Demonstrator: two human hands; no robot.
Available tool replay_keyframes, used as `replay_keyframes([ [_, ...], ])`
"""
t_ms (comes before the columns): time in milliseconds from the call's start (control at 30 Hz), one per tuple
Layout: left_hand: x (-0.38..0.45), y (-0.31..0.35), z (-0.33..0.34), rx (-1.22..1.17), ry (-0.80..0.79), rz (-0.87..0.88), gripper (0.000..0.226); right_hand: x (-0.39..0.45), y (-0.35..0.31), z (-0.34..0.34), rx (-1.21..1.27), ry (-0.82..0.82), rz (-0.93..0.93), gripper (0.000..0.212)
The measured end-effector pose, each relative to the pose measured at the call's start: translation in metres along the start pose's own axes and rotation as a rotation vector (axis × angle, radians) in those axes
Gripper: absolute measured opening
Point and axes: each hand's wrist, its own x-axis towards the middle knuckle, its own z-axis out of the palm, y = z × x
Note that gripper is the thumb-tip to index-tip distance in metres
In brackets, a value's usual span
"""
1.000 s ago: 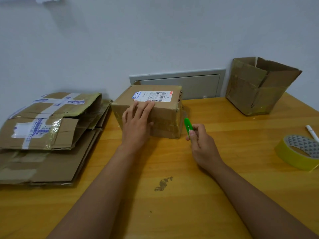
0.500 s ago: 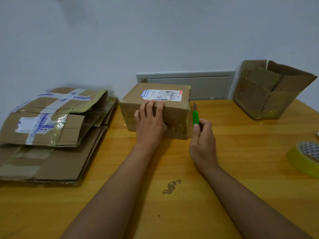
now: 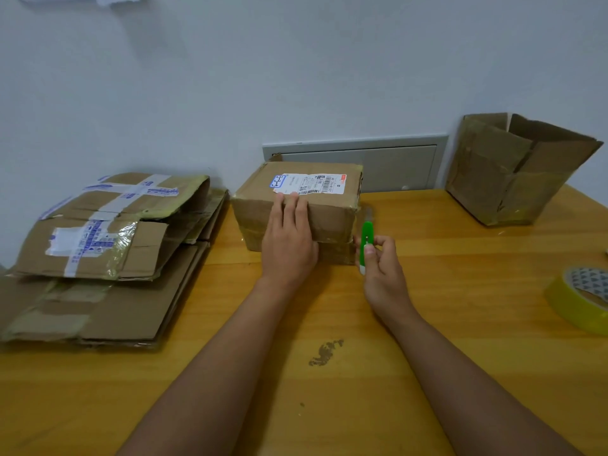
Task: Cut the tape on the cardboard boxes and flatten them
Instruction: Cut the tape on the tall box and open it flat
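A closed, taped cardboard box [image 3: 332,218] with a white shipping label on top sits at the middle of the wooden table [image 3: 460,324]. My left hand [image 3: 289,241] lies flat over its near face, fingers straight and reaching onto the top edge. My right hand [image 3: 381,271] grips a green utility knife [image 3: 366,241], held upright beside the box's right near corner, blade pointing up. Flattened boxes [image 3: 98,258] lie stacked at the left. An open, upright box [image 3: 513,172] stands at the back right.
A yellow tape roll [image 3: 582,301] lies at the table's right edge. A grey wall panel [image 3: 378,162] sits behind the middle box. A dark stain [image 3: 325,352] marks the table between my forearms. The wall runs close behind the table.
My right hand brought the knife up beside the box's right corner, then drew it slightly back toward me. My left hand stays pressed on the box.
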Motion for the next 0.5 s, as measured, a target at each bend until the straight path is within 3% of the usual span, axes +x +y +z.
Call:
replay_keyframes([
  [300, -0.002, 0.0, 0.007, 0.09, 0.047, 0.091, 0.076, 0.0, -0.005, -0.004, 0.222, -0.044, 0.087, 0.016],
  [500, 0.006, 0.011, -0.021, -0.104, 0.221, 0.081, 0.067, -0.004, -0.035, -0.014, 0.138, 0.066, -0.114, 0.013],
])
